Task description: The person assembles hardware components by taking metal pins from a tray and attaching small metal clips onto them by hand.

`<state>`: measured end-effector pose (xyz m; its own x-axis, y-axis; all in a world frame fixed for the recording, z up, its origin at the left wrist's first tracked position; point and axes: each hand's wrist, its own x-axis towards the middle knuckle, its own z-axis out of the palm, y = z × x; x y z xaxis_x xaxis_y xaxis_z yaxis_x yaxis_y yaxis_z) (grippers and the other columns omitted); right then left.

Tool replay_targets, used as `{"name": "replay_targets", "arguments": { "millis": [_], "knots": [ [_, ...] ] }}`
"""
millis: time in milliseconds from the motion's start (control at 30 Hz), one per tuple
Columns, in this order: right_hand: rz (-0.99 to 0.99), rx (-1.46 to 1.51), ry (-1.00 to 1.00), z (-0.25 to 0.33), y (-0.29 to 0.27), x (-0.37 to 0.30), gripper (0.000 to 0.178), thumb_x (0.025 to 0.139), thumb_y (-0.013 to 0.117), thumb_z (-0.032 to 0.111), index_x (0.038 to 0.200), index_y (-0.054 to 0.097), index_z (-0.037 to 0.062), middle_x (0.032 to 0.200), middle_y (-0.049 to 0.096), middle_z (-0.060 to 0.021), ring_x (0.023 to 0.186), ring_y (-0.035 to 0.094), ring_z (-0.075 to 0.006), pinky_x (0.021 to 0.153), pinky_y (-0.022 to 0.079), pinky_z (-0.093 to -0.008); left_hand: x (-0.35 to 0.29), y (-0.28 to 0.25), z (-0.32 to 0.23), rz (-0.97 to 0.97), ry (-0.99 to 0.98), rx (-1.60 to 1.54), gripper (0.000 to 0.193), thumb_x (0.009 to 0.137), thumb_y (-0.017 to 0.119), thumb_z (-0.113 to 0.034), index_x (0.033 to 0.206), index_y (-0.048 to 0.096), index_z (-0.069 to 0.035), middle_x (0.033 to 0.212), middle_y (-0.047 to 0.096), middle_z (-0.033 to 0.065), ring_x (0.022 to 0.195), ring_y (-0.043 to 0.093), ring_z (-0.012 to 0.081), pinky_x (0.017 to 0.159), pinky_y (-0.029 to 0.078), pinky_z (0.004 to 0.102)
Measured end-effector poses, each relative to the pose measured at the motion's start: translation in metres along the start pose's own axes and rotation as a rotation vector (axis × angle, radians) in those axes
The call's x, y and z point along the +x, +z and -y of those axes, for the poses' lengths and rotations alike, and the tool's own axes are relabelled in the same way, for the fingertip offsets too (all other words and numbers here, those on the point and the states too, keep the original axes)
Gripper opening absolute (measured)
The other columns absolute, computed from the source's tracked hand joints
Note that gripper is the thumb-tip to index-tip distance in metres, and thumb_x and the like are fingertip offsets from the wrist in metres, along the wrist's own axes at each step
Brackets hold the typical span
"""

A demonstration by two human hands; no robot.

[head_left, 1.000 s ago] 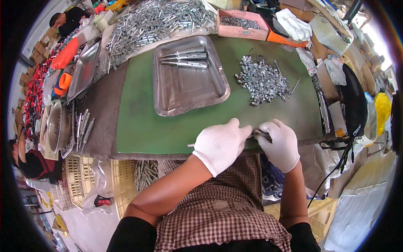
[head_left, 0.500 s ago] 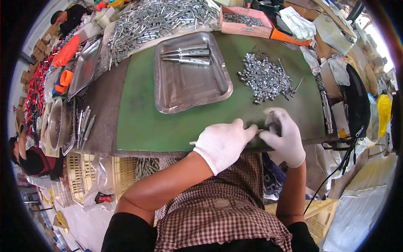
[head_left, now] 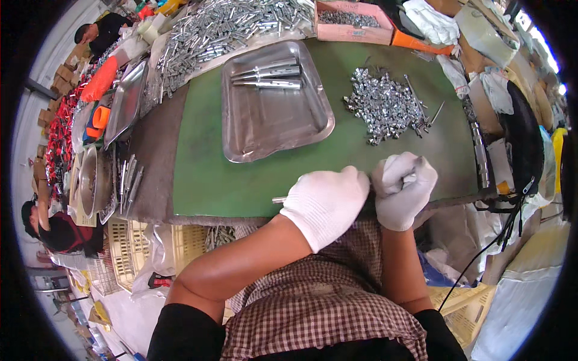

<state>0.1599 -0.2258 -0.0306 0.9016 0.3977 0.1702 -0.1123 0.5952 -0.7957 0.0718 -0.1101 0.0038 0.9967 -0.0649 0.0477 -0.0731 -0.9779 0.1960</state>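
Note:
White knit gloves cover both of my hands at the near edge of a green mat (head_left: 198, 174). My left hand (head_left: 328, 201) is closed around a slim metal rod (head_left: 279, 200); one end pokes out past the wrist side, the rest is hidden in the glove. Close beside it, my right hand (head_left: 404, 189) is curled with fingertips pressed together, and whatever they pinch I cannot make out. Beyond the hands lies a heap of small shiny metal parts (head_left: 385, 108). A metal tray (head_left: 265, 141) to its left holds several pointed metal tools (head_left: 268, 83).
A big pile of metal cylinders (head_left: 223, 30) spreads along the back, next to a pink box (head_left: 352, 33) of small parts. Several metal rods (head_left: 129, 183) lie left of the mat. A long metal bar (head_left: 480, 156) lies at its right edge. Two other people are at the far left.
My right hand has curled its fingers inward and turned upright, still close to the left. My left hand keeps the rod, its fingers now more tucked in. The view has shifted slightly.

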Motion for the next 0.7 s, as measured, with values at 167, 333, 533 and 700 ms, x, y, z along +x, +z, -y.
{"name": "replay_targets", "arguments": {
  "millis": [167,333,533,700],
  "knots": [
    [-0.084,0.082,0.047,-0.002,-0.007,-0.001,0.052,0.098,0.036,0.038,0.058,0.041,0.0069,0.05,0.029,-0.0008,0.046,0.029,-0.0126,0.046,0.018,-0.0298,0.016,-0.001,-0.012,0.067,-0.032,0.026,0.011,0.087,0.054,-0.013,0.09,0.057,-0.003,0.08,0.065,0.0133,0.073,0.069,0.0315,0.061,0.057,0.0413],
    [-0.065,0.386,0.132,0.006,-0.015,0.002,0.042,0.097,0.04,0.037,0.071,0.049,0.0053,0.057,0.031,0.0005,0.049,0.032,-0.0116,0.046,0.025,-0.0269,-0.028,-0.009,0.007,-0.079,-0.084,-0.023,0.017,0.087,0.06,-0.021,0.1,0.062,-0.01,0.084,0.065,0.0098,0.073,0.068,0.0288,0.062,0.055,0.038],
    [-0.084,-0.05,0.214,-0.007,-0.031,0.001,0.027,0.094,0.053,0.027,0.102,0.058,0.0009,0.074,0.052,-0.004,0.055,0.042,-0.0097,0.046,0.031,-0.022,-0.196,-0.037,0.054,-0.275,-0.535,0.001,0.033,0.077,0.071,-0.018,0.108,0.068,-0.008,0.099,0.066,0.0123,0.084,0.065,0.0315,0.075,0.052,0.0392],
    [-0.094,-0.03,0.177,-0.001,-0.004,0.0,0.04,0.096,0.052,0.035,0.11,0.058,-0.0009,0.08,0.057,-0.0067,0.054,0.047,-0.0096,0.043,0.032,-0.0217,-0.15,-0.06,0.067,-0.44,-0.392,0.12,0.029,0.078,0.069,-0.015,0.106,0.067,-0.007,0.099,0.064,0.0095,0.087,0.062,0.0302,0.077,0.049,0.0403]
  ]
}}
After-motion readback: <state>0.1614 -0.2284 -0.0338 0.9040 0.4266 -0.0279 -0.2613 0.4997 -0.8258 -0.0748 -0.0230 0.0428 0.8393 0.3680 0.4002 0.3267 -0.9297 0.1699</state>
